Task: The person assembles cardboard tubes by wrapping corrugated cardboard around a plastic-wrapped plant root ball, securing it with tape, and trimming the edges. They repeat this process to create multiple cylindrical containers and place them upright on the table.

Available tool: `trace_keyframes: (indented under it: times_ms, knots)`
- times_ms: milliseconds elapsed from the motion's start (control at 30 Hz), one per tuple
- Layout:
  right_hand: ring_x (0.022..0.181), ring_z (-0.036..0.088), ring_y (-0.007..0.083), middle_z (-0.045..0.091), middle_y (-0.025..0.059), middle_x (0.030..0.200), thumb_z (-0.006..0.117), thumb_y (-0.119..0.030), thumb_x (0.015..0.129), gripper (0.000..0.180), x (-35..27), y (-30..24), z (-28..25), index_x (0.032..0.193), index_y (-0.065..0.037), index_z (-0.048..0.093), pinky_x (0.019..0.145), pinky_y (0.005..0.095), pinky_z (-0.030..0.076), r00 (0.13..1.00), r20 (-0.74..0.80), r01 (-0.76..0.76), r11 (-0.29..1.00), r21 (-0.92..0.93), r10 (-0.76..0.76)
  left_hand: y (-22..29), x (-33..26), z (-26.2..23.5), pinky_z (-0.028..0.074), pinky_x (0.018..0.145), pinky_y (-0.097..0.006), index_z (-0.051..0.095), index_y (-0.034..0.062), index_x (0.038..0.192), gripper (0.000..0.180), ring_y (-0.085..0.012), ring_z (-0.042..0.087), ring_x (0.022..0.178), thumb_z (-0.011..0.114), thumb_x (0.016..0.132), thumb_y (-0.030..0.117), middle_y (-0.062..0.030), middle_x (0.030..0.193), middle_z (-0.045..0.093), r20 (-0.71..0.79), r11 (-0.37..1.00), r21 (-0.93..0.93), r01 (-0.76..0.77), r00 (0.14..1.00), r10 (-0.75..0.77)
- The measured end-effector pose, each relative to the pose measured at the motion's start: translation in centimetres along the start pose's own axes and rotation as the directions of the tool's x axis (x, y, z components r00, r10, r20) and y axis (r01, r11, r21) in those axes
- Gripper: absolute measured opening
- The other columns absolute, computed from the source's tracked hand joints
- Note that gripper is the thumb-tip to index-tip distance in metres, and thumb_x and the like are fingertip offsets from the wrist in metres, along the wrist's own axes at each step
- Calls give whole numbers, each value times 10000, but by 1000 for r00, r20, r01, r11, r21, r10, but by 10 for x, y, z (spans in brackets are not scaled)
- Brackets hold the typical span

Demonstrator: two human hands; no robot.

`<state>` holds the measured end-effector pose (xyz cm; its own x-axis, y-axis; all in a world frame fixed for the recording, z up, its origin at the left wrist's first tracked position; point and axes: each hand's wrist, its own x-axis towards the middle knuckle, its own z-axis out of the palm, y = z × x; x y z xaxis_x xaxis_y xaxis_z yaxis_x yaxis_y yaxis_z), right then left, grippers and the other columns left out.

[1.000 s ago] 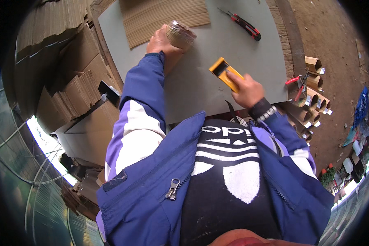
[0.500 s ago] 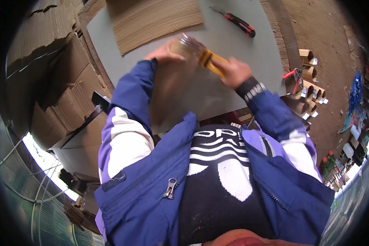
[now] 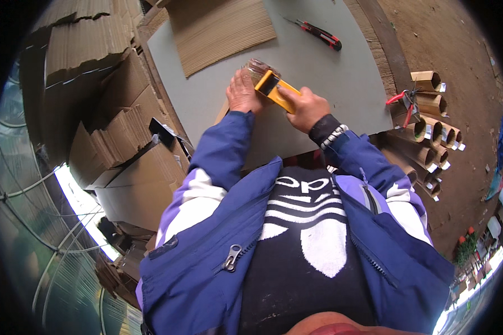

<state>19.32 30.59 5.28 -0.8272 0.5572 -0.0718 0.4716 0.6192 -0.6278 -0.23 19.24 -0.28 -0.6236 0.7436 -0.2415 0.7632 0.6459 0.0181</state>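
Observation:
My right hand (image 3: 310, 109) is closed round the handle of a yellow and black tape dispenser (image 3: 283, 99). Shiny clear tape (image 3: 261, 68) shows at its far end, beside the fingers of my left hand. My left hand (image 3: 243, 92) curls over a piece of brown cardboard (image 3: 222, 113), mostly hidden under the hand and sleeve. Only a narrow edge of the piece shows, so its full shape cannot be told. Both hands are close together above the grey tabletop (image 3: 341, 84).
Flat corrugated cardboard (image 3: 223, 33) lies at the table's far side. A red and black utility knife (image 3: 318, 34) rests to its right. Red-handled pliers (image 3: 405, 103) sit by several cardboard tubes (image 3: 430, 131) beyond the right edge. Folded cardboard (image 3: 117, 134) is piled at left.
My left hand has moved right, close to the dispenser, and the cardboard piece has gone mostly under my arm. The dispenser has turned so its black end faces up more.

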Motion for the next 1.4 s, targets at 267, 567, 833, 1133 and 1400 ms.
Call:
trace_keyframes:
  times_ms: [267, 567, 833, 1133, 1400]
  knots:
    - [716, 667, 328, 587, 118, 884, 774, -186, 704, 675, -60, 5, -73, 1348, -322, 623, 656, 419, 574, 994, 104, 19, 1000, 21, -21, 19, 13, -21, 399, 1093, -470, 403, 134, 1457, 1026, -312, 477, 1325, 847, 617, 522, -108, 1440, 487, -41, 978, -151, 148, 987, -155]
    - [747, 676, 344, 601, 127, 884, 755, -209, 731, 609, -12, 28, 9, 1314, -341, 635, 670, 446, 572, 992, 114, -44, 996, -76, 52, -85, 96, -16, 456, 1083, -395, 541, 40, 1364, 958, -299, 578, 1280, 916, 581, 447, -180, 1389, 587, 369, 762, -624, 173, 925, 92]
    - [834, 709, 350, 656, 154, 953, 735, -255, 796, 522, 98, -31, 39, 1303, -330, 632, 717, 449, 585, 998, 56, -8, 1000, -16, 9, -127, 112, -35, 335, 1196, -389, 336, 55, 1555, 1044, -286, 395, 1458, 859, 693, 327, -171, 1575, 403, 182, 950, -311, -1, 981, 61]
    - [721, 674, 327, 611, 123, 879, 771, -188, 720, 636, 63, -27, -9, 1327, -314, 629, 652, 439, 573, 994, 46, 100, 994, 33, -102, -86, 111, -35, 427, 1109, -410, 366, 91, 1520, 1170, -294, 497, 1349, 848, 585, 602, -129, 1442, 519, 52, 975, -106, 195, 980, -191]
    - [781, 682, 354, 637, 144, 892, 717, -175, 761, 542, 79, -9, 17, 1284, -300, 650, 686, 458, 568, 981, 190, -1, 991, -134, 26, -156, 167, -25, 445, 1094, -375, 447, 28, 1443, 1109, -259, 587, 1257, 928, 536, 449, -148, 1353, 614, 291, 835, -537, 119, 955, 51]
